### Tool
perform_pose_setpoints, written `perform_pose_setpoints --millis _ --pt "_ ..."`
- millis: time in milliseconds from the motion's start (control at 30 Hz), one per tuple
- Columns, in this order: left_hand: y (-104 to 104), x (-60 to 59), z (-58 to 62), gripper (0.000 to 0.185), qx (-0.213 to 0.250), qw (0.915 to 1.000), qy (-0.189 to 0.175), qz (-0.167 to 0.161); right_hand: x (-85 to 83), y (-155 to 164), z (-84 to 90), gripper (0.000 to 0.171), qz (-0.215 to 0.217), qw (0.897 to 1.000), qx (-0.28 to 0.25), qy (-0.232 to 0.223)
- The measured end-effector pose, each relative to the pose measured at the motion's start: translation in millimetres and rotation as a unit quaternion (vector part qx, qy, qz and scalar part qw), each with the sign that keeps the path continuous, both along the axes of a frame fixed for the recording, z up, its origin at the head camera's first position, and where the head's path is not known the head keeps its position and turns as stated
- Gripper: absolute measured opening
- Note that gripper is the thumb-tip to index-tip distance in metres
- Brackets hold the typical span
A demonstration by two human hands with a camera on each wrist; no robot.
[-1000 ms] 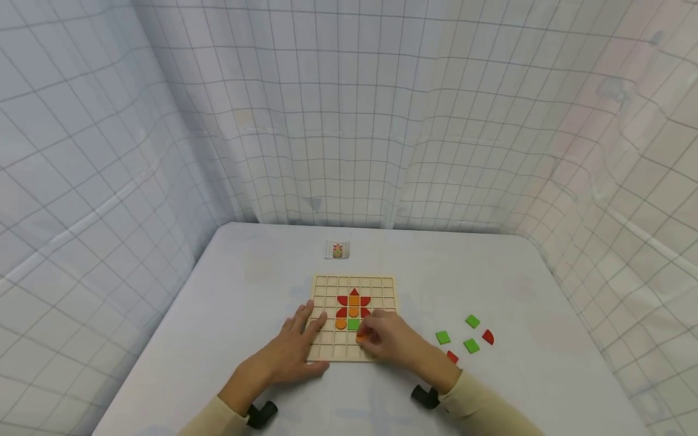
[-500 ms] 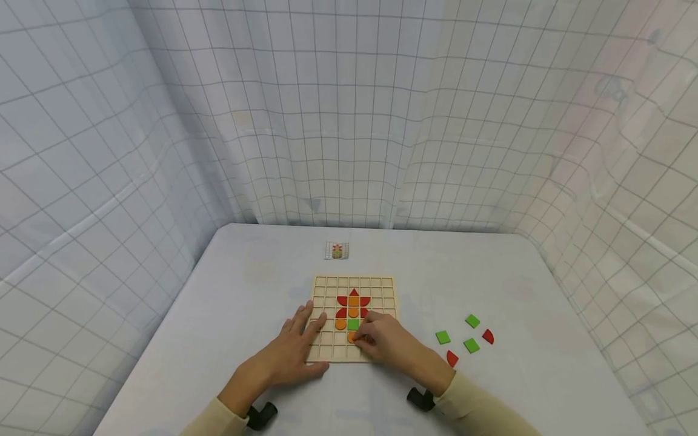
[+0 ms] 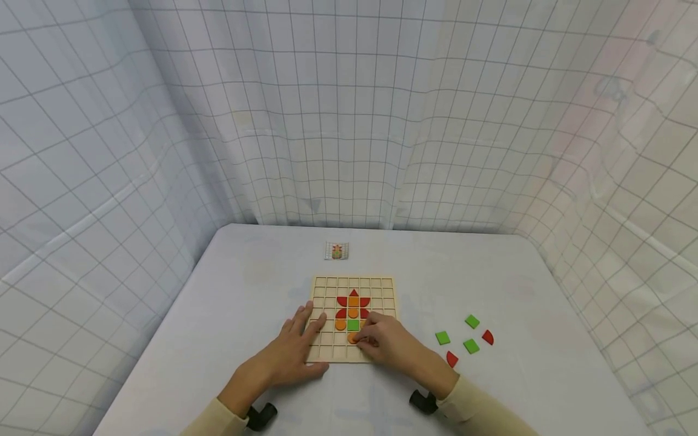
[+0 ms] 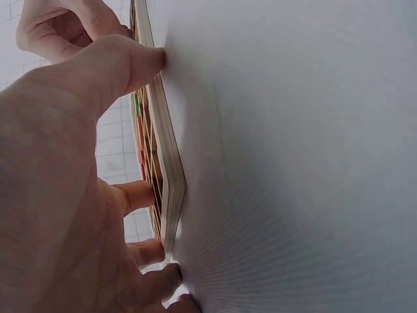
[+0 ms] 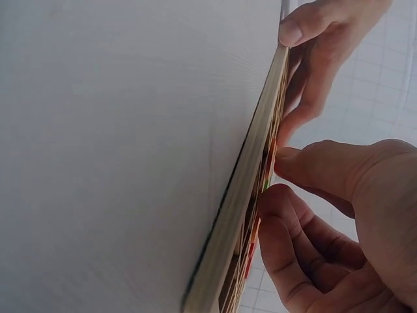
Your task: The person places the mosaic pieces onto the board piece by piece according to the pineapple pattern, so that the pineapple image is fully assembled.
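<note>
A wooden grid board (image 3: 325, 352) lies on the table. Set in its cells are red pieces, an orange square (image 3: 354, 301), orange discs (image 3: 340, 325) and a green square (image 3: 353, 326). My left hand (image 3: 289, 351) rests spread on the board's left side, the thumb along its near edge; in the left wrist view the thumb (image 4: 133, 64) touches that edge. My right hand (image 3: 389, 344) pinches an orange disc (image 3: 351, 338) at the cell below the green square. In the right wrist view, my right hand's thumb and fingertips meet close over the board, and the disc is not distinct.
Right of the board lie loose green squares (image 3: 443, 338) and red quarter-circle pieces (image 3: 452, 359). Behind the board is a small picture card (image 3: 336, 251) with a coloured pattern. White gridded curtains (image 3: 349, 151) stand around the table (image 3: 262, 290).
My right hand has shifted slightly left, bringing the orange disc from the right into the cell below the green square. The left hand stays in place.
</note>
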State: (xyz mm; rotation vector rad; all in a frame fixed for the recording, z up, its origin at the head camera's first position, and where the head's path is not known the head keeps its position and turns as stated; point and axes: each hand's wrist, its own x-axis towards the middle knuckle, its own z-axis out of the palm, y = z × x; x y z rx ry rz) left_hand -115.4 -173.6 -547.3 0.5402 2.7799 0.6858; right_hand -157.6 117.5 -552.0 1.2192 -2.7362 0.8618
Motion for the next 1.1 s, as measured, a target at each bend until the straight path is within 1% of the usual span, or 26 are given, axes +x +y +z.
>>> perform_pose_setpoints --millis 200,433,600,767,900,967,1100 --pt "-1 0.7 0.0 0.107 0.000 1.0000 -0.001 0.000 1.4 9 -0.3 0.011 -0.023 1.000 -0.008 0.007" --pt "-4 0.2 2.4 0.107 -0.011 0.9999 0.001 -0.004 0.6 27 2.1 0.012 -0.055 0.998 0.013 0.035" --pt "-9 -3.1 1.6 0.105 -0.021 0.9997 0.006 -0.009 -2.3 47 4.2 0.014 -0.076 0.996 0.014 0.044" --pt "-12 -7.4 1.5 0.102 -0.029 0.9993 0.018 -0.018 -4.2 69 4.4 0.019 -0.109 0.993 0.025 0.033" --pt "-15 -11.4 2.6 0.101 -0.037 0.9985 0.029 -0.030 -3.7 87 5.6 0.023 -0.127 0.991 0.038 0.026" --pt "-16 -13.4 3.8 0.101 -0.039 0.9982 0.029 -0.034 -3.6 95 6.2 0.024 -0.130 0.991 0.037 0.022" --pt "-18 -17.5 8.6 0.102 -0.034 0.9986 0.014 -0.037 -4.2 110 5.9 0.027 -0.123 0.992 0.028 0.007"
